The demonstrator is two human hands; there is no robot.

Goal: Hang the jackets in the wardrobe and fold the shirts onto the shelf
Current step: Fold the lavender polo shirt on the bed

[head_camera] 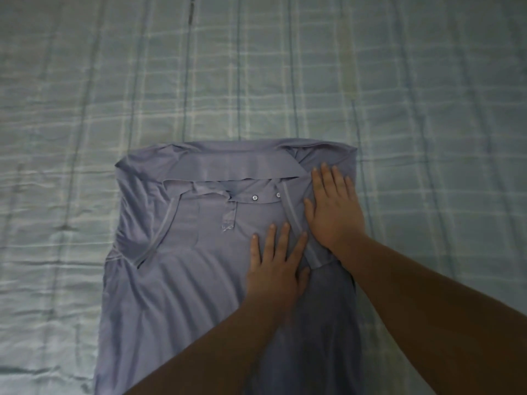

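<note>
Left hand [273, 266] lies flat, fingers spread, gripping nothing, pressing the polo shirt [182, 280]; the right hand [332, 206], just beside it, likewise flattens the folded-in sleeve. Smoothing outward would best clear wrinkles. The grey-blue shirt lies beneath both palms on a checked bedspread [427, 95].

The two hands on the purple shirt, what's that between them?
In the head view, a pale folded sleeve band of the purple-grey polo shirt runs between the left hand and right hand.

Bedspread [285, 67] open all round shirt [185, 280]; no obstacles.
</note>
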